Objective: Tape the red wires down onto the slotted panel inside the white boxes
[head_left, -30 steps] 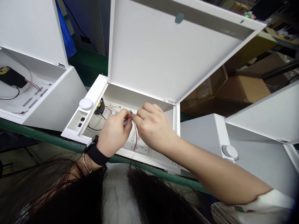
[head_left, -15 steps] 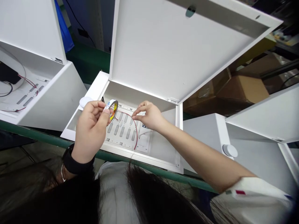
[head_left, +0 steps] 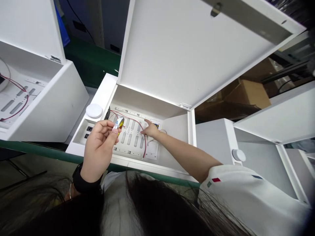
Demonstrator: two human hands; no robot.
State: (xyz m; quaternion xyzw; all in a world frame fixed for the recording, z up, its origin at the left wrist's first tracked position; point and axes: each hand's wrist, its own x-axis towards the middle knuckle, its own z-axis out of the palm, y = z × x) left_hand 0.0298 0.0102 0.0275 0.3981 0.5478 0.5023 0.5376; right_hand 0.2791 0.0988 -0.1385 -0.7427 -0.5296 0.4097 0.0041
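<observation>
My left hand [head_left: 100,147] pinches a small roll of tape [head_left: 119,124] with a white and blue face and a yellow inner ring, above the left part of an open white metal box [head_left: 157,165]. Inside the box, my right hand [head_left: 150,129] reaches down with thumb and forefinger spread apart, nothing visible between them. It is right beside a red wire [head_left: 144,144] that curves over the slotted floor plate [head_left: 129,149]; whether the fingers touch the wire I cannot tell. Right of the wire lies a white plate [head_left: 152,151], and a small circuit board [head_left: 156,125] is partly behind my hand.
The raised lid [head_left: 172,55] leans back behind the box. A round white knob [head_left: 94,111] sits on its left side. Similar open boxes stand to the left [head_left: 56,108] and right [head_left: 214,141]. Cardboard boxes [head_left: 254,93] are behind at the right, and the green bench [head_left: 93,62] shows behind.
My right hand has moved deeper into the box and its thumb and forefinger have spread from a pinch. The left hand still holds the tape roll. The view has shifted slightly.
</observation>
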